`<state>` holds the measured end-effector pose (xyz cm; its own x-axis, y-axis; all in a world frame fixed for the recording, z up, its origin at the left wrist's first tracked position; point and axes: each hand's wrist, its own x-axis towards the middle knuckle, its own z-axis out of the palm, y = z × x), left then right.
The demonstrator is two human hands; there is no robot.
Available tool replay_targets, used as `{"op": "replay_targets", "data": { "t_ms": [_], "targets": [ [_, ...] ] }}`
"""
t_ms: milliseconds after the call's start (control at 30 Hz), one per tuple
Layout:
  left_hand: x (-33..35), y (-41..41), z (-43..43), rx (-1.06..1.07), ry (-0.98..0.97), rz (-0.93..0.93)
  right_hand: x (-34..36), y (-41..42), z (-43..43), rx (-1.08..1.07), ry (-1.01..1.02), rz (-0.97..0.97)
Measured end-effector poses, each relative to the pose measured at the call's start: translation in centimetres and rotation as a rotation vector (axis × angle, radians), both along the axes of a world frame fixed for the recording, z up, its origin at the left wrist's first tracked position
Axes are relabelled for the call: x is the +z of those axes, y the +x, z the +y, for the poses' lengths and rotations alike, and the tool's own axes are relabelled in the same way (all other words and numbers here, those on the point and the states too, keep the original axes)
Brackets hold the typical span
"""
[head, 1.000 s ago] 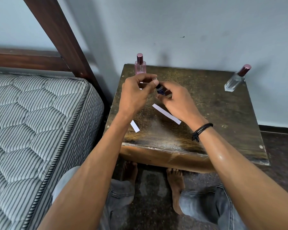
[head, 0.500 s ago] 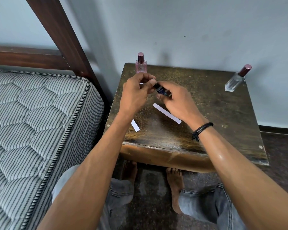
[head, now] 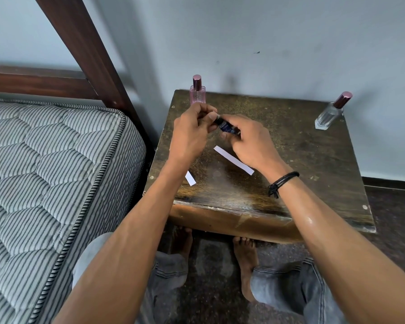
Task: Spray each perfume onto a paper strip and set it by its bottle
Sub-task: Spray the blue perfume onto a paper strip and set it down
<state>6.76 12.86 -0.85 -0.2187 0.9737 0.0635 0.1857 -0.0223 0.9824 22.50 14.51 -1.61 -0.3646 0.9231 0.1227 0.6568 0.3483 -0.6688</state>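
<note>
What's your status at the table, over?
Both hands up over the table: right hand holds small dark bottle, left hand pinches its cap end. Two paper strips lie flat, unused. Pink bottle and clear bottle stand clear.

A: Arms?
B: Both forearms reach fwd from near edge, converging mid-scene, bare, held above the surface.
A: Left hand (head: 192,134)?
B: Fingers curled, thumb + forefinger pinched at the far tip of a small dark vial (head: 227,126).
A: Right hand (head: 250,141)?
B: Grip wrapped round the vial's body, knuckles up. Black cord band (head: 282,183) on right wrist.
</note>
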Motion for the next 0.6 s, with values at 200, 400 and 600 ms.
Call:
{"op": "replay_targets", "data": {
  "t_ms": [200, 400, 600],
  "targets": [
    [0.18, 0.10, -0.19, -0.008, 0.001, -0.042, 0.12, 0.08, -0.05, 0.003, -0.007, 0.010],
    [0.34, 0.23, -0.32, -0.009, 0.001, -0.083, 0.25, 0.23, 0.18, 0.007, -0.031, 0.023],
    [0.39, 0.40, -0.47, -0.005, 0.007, -0.109, 0.66, 0.35, 0.24, 0.003, -0.037, 0.016]
  ]
}}
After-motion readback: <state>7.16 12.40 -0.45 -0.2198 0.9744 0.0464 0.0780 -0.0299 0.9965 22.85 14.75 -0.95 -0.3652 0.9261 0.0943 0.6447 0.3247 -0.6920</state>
